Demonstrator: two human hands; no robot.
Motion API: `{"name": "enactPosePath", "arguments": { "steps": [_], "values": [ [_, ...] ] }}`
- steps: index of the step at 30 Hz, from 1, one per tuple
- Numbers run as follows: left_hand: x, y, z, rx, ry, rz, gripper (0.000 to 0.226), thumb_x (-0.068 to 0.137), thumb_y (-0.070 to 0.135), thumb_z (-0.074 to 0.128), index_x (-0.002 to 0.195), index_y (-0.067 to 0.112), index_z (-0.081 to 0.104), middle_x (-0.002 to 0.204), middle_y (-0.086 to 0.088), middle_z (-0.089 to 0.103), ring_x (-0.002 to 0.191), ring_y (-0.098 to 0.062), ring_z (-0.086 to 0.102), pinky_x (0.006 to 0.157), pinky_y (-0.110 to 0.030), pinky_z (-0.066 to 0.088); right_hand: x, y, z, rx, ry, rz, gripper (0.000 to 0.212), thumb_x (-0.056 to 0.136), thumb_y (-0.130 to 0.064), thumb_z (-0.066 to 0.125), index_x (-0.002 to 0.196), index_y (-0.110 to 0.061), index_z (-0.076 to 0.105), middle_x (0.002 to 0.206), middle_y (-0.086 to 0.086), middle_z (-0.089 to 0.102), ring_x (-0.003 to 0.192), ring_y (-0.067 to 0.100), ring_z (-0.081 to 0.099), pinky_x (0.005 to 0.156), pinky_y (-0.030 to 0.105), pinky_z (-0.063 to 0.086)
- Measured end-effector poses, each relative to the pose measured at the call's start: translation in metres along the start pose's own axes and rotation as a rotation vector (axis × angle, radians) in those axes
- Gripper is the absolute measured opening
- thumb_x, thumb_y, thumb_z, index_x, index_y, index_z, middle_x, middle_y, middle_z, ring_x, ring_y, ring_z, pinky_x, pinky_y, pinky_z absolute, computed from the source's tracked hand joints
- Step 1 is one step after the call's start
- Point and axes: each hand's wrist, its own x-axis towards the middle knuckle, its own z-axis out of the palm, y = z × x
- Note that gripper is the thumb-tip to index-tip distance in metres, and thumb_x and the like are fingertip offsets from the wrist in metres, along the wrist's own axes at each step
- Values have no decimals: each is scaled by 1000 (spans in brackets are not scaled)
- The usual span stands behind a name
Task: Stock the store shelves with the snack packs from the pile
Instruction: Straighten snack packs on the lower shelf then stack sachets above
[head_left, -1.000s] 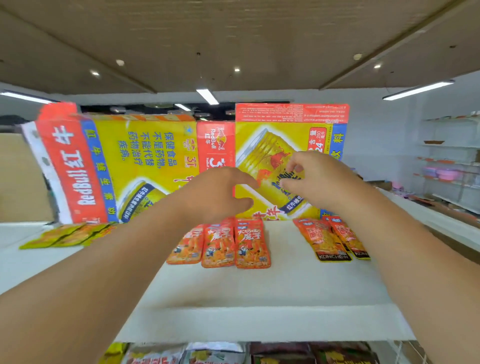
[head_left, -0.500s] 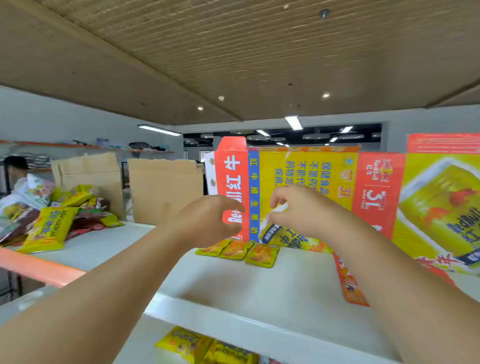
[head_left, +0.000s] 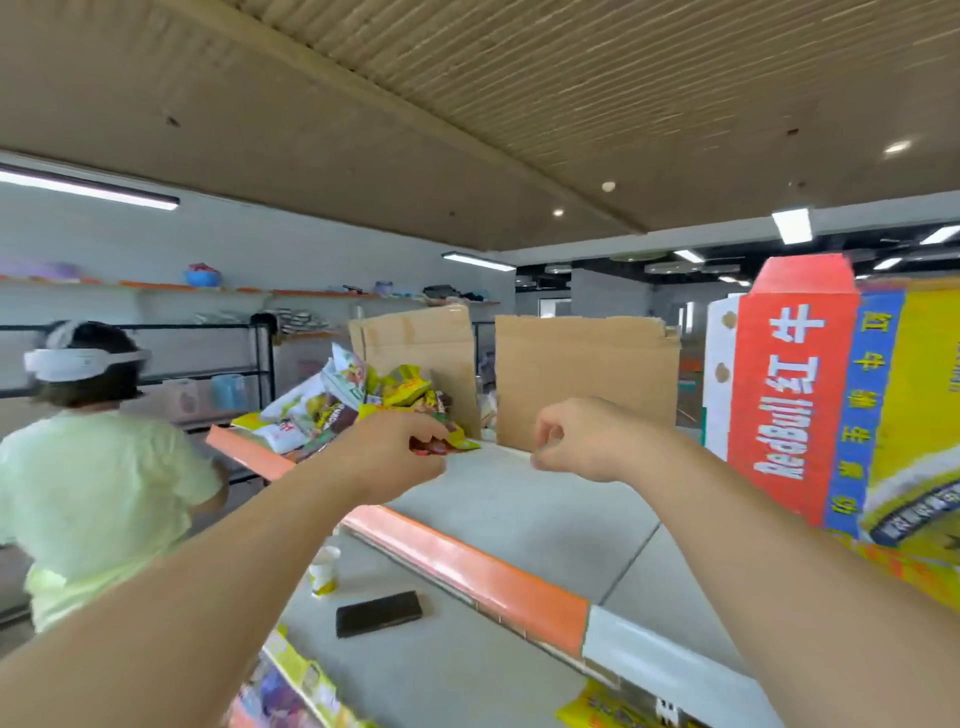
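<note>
Evidently the work was only partly done. The pile of snack packs (head_left: 363, 400) was heaped at the far left end of the top shelf (head_left: 519, 509), against a piece of cardboard (head_left: 415, 353), with yellow, white and brown packs lying across one another. The left hand (head_left: 395, 457) was stretched out to the near edge of that pile, its fingers curled over a red pack (head_left: 428, 448); whether the pack was actually gripped could not be told. The right hand (head_left: 576, 441) was held just right of it above the shelf, its fingers curled in, and nothing was seen in it. A Red Bull carton (head_left: 800, 395) was stood at the right. Some stocking was judged to be done already: printed packs (head_left: 296, 675) were seen on a lower level at the near edge, and a yellow pack (head_left: 608, 706) further right. A paper cup (head_left: 324, 569) was stood on the lower shelf (head_left: 441, 670). With the pile so full, most of the task was judged to remain, and the fetching of another pack was taken to be the step in hand.
</note>
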Motion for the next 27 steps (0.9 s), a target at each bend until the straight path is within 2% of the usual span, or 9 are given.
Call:
{"name": "enactPosePath", "arguments": {
  "steps": [3,5,7,9,11,16,20,25,27],
  "values": [
    [1,-33,2,-25,7,-111,37,90,40,68,128,39,65,117,12,61,100,-9,57,86,-25,45,33,-16,17,-13,-44,-48,19,88,-43,66,101,-29,64,105,-6,64,92,16,60,78,31,51],
    [3,-53,6,-29,-4,-161,38,89,43,69,126,40,65,127,16,60,105,-8,58,92,-26,44,50,-24,24,-27,-79,-80,19,89,-43,66,101,-29,64,107,-5,64,95,17,61,84,34,54],
    [7,-68,9,-7,-13,-182,36,88,45,68,123,43,64,122,19,60,101,-7,57,88,-25,42,65,-30,27,-36,-100,-107,18,89,-42,65,100,-28,64,107,-4,65,95,18,62,85,35,54],
    [11,-78,9,-11,7,-217,33,89,43,68,122,44,64,101,21,58,93,-4,57,80,-21,40,80,-34,30,-40,-105,-132,18,90,-42,65,98,-27,65,105,-3,67,92,18,62,81,34,52],
    [19,-85,8,-15,47,-252,34,89,43,67,123,42,65,94,21,56,91,-3,54,77,-20,37,95,-37,33,-49,-105,-149,18,89,-43,65,97,-28,66,104,-2,68,92,19,63,79,33,52],
    [37,-86,23,-37,60,-264,37,87,42,69,124,41,64,125,16,62,99,-9,56,89,-27,44,113,-39,41,-58,-138,-164,19,89,-44,66,99,-27,66,107,-1,67,96,20,63,76,31,50],
    [57,-84,35,79,8,-267,40,88,45,64,128,44,61,125,5,61,93,-18,58,89,-34,53,124,-36,44,-72,-170,-144,24,90,-42,66,106,-24,68,110,0,67,96,20,63,73,30,47],
    [97,-104,41,209,94,-248,63,76,66,63,135,43,55,131,3,58,114,-25,60,87,-38,53,148,-38,44,-92,-152,-77,23,88,-46,67,103,-28,67,113,-4,65,103,19,61,90,35,53],
    [108,-113,50,302,79,-246,71,72,72,61,135,41,51,128,1,56,114,-28,60,82,-40,53,158,-42,47,-108,-168,-51,25,88,-46,68,105,-28,68,115,-3,65,104,19,61,93,37,53]
  ]
}}
